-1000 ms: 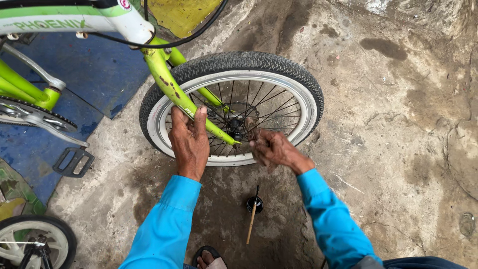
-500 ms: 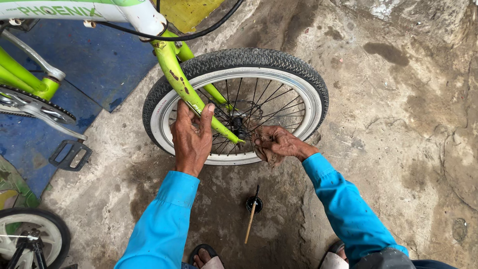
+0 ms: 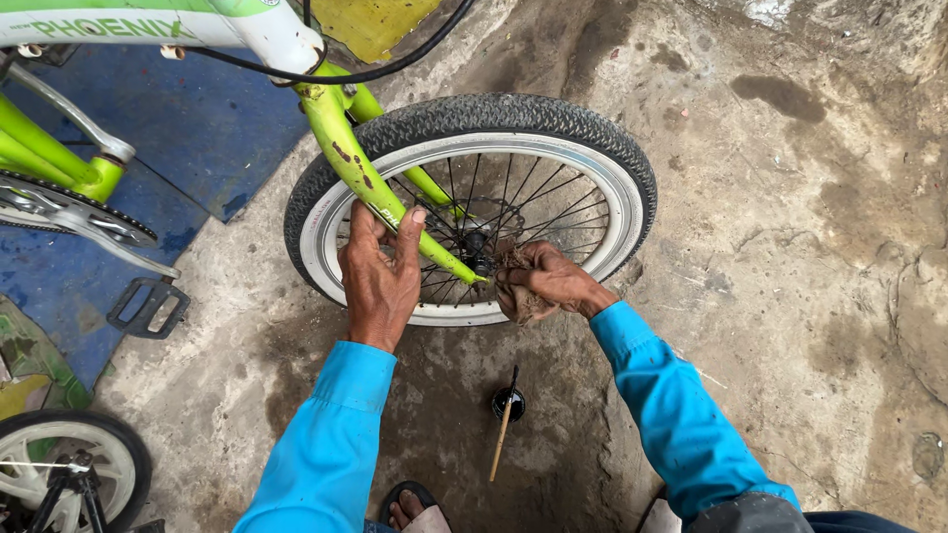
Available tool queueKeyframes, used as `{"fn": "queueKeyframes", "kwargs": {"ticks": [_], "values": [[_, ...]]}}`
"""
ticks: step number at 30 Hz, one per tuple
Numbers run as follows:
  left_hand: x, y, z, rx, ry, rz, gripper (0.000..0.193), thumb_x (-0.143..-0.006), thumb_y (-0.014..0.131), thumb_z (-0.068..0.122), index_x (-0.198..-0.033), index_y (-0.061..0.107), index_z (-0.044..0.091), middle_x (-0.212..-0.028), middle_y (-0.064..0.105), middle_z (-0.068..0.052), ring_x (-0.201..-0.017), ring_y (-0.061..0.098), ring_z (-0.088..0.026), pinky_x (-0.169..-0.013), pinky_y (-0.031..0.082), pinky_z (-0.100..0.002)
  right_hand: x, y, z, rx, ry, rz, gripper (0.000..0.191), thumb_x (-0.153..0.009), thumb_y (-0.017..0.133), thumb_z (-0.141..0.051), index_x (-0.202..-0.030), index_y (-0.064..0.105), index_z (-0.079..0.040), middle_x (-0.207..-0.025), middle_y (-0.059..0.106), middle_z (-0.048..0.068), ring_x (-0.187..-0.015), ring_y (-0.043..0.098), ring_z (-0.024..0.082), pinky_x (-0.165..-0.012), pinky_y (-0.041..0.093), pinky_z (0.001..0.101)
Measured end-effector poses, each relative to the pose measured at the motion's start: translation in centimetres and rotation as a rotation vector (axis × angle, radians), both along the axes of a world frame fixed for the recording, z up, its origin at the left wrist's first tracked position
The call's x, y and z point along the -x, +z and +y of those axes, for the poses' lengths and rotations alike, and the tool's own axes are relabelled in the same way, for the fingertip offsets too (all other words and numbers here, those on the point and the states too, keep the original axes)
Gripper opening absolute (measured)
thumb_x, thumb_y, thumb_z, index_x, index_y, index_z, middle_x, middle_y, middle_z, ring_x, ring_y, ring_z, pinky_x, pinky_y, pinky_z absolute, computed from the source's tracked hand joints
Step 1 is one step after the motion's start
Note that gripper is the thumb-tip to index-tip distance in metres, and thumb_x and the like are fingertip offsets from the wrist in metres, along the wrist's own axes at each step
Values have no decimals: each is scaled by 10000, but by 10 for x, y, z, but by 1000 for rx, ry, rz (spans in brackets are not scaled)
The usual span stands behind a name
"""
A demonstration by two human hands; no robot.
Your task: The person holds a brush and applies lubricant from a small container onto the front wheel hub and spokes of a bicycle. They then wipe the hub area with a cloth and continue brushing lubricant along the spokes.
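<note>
A small green bicycle stands on the concrete floor, its front wheel (image 3: 553,128) with a black tyre and white rim just ahead of me. My left hand (image 3: 378,276) is wrapped around the green fork leg (image 3: 346,158) close to the spokes. My right hand (image 3: 543,283) presses a dirty brown rag (image 3: 523,301) against the wheel hub (image 3: 477,242) at the lower end of the fork. Both arms wear bright blue sleeves.
A small black pot with a wooden stick (image 3: 506,419) sits on the floor between my arms. The pedal (image 3: 148,304) and chainring (image 3: 74,212) lie to the left over a blue mat (image 3: 197,128). Another small wheel (image 3: 69,474) is at bottom left. My sandalled foot (image 3: 410,508) shows below.
My view has shifted slightly, so the wheel sits a little lower and nearer. My right hand has slid a bit along the hub with the rag; my left hand keeps its grip on the fork.
</note>
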State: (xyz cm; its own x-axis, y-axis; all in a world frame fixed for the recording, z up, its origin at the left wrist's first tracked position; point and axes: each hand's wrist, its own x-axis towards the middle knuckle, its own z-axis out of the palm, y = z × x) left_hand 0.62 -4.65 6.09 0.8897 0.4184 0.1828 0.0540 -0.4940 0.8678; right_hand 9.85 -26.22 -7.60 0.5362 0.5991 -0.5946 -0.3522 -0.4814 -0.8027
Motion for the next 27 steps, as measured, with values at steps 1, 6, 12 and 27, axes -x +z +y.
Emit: {"fn": "queueKeyframes", "kwargs": {"ticks": [1,6,12,27], "values": [[0,-1,1,-20,3,-7,339,-1034,675,262,-1199,544,-5,-885,680,-118,-770,659,-186,-619,510,-368,2,-4,0,-46,-35,-8,216,-958,677,-217,-972,716,-5,-762,685,107,-636,640,236,-495,592,403],[-1,-5,5,-39,-45,-64,305,-1057,666,265,-1171,537,13,-933,679,-99,-830,668,-171,-674,516,-393,16,-41,0,-354,-147,-273,148,-977,735,-129,-935,705,9,-844,655,26,-789,588,120,-679,514,348],[0,-8,8,-47,-30,-59,317,-1056,667,267,-1180,533,7,-924,669,-100,-808,625,-193,-689,512,-406,18,-55,2,-257,-122,-281,98,-938,704,-130,-1006,721,-62,-903,710,32,-825,641,118,-755,545,324],[2,-4,-1,-29,38,27,365,-1026,671,292,-1182,527,-3,-834,637,-120,-729,618,-189,-670,521,-398,10,-64,1,-385,-244,26,97,-957,652,-30,-978,694,55,-797,708,89,-665,630,140,-568,536,312]]}}
